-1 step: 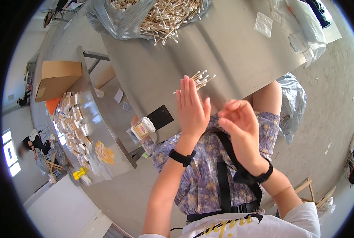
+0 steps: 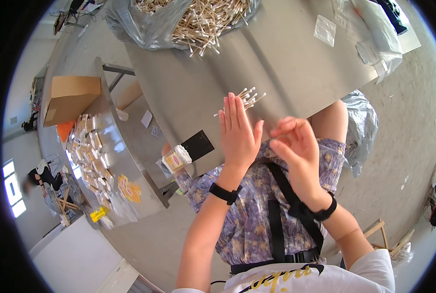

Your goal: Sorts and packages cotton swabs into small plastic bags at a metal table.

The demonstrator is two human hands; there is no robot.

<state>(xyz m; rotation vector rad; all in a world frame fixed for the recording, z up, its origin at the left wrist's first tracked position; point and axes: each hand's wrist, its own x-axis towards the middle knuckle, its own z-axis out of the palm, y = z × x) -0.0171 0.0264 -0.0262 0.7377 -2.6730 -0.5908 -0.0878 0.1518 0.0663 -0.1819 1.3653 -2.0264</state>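
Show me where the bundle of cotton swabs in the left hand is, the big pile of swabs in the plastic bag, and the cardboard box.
bundle of cotton swabs [image 2: 248, 96], head view, on the white tips above the left hand.
pile of swabs [image 2: 205, 22], head view, middle of the heap.
cardboard box [image 2: 71, 97], head view, on its brown side.
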